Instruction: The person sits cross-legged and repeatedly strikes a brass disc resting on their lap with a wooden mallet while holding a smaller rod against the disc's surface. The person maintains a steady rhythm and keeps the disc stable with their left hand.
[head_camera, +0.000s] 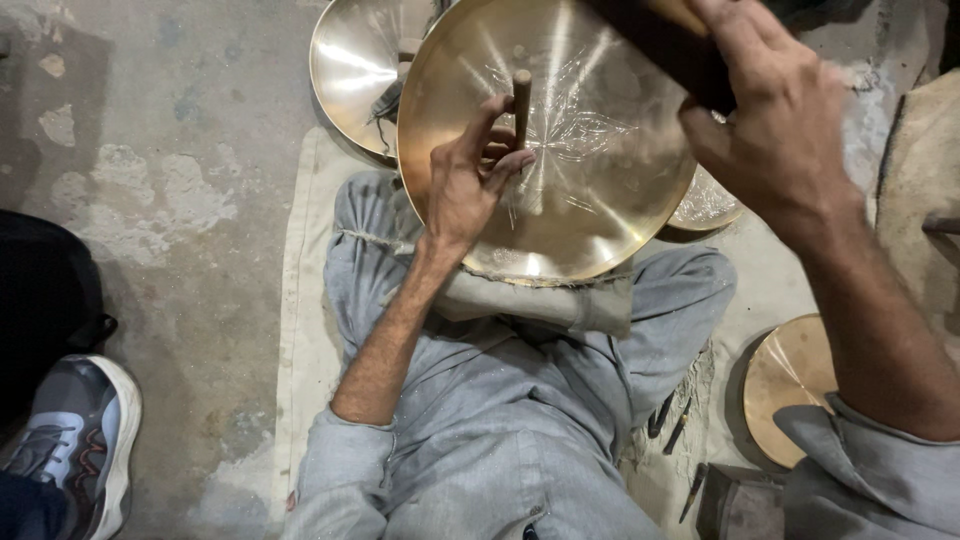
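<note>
- The floor (150, 200) is rough grey concrete, with a pale cloth mat (300, 330) spread on it under the person's grey trouser legs.
- A big shiny brass plate (590, 190) rests on the person's lap, tipped up toward the camera.
- The left hand (470, 185) is closed around a thin chisel (521, 100), fingers pinched tight on it.
- The chisel stands up out of that grip, and its low end meets the plate near the middle, by scratched leaf lines.
- The right hand (775, 120) is shut around a dark wooden block (665, 45), held above the plate's top right edge.
- A second brass plate (355, 70) sits behind the left hand.
- A flat brass disc (785, 385) lies under the right forearm.
- A grey sneaker (85, 440) is far left of both hands.
</note>
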